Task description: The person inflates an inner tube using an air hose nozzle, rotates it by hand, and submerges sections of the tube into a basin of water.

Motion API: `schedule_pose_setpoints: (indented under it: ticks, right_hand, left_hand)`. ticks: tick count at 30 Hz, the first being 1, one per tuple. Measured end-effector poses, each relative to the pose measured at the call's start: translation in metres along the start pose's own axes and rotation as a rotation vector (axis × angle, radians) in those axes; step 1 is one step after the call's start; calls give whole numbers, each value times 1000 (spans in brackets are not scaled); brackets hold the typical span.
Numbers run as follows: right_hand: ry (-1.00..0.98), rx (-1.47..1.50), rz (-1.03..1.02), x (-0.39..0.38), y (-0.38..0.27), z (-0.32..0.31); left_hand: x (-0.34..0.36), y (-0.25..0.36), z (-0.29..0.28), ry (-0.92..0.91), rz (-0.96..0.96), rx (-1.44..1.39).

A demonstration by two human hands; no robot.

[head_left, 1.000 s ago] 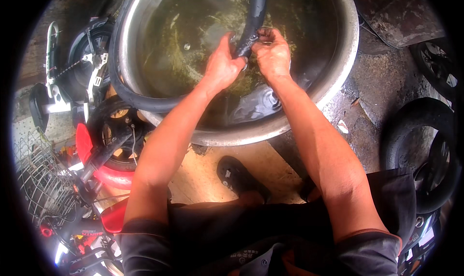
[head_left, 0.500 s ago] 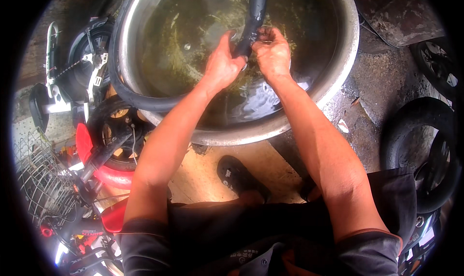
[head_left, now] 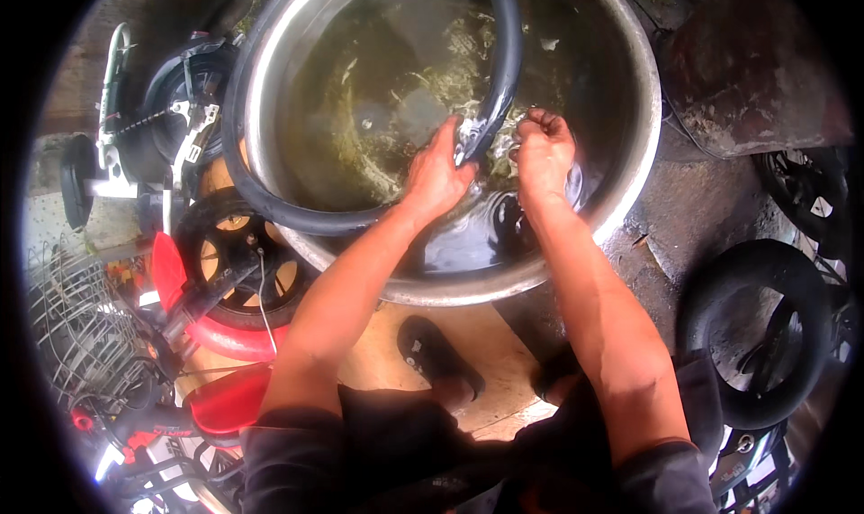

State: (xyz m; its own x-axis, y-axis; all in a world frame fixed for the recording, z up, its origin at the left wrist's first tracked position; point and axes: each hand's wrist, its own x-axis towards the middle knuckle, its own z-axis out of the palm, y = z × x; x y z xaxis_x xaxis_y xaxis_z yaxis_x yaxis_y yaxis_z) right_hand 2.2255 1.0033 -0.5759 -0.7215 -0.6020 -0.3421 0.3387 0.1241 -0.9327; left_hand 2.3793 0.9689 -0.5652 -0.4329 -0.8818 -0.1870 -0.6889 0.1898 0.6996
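A black inflated inner tube [head_left: 507, 59] curves over a wide metal basin [head_left: 641, 122] of murky water. Part of it hangs along the basin's left rim and passes under my left forearm. My left hand [head_left: 436, 174] is closed round the tube's near part at the water, its thumb and fingers on either side. Just right of the tube, and apart from it, my right hand [head_left: 545, 154] is over the water with its fingers curled together. What they hold, if anything, is hidden. Ripples and splashes show on the water around both hands.
On the left lie a spoked wheel [head_left: 238, 262], red curved parts [head_left: 232, 397], a wire basket [head_left: 76, 325] and a white-framed wheel assembly [head_left: 184, 122]. A black tyre [head_left: 688, 334] rests at the right. My shoe [head_left: 436, 356] stands below the basin.
My right hand has come off the tube and moved right. My left hand keeps its hold on the tube. The whole view has shifted slightly.
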Motion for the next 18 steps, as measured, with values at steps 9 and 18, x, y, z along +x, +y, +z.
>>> schedule_pose_setpoints:
  ticks: [9,18]
  right_hand:
    - [-277,-173,188,33,-18,-36]
    - [-259,53,351,53,-32,-12]
  left_hand:
    - [9,-1,15,-29,-63,-28]
    - [18,0,11,-66,6,-167]
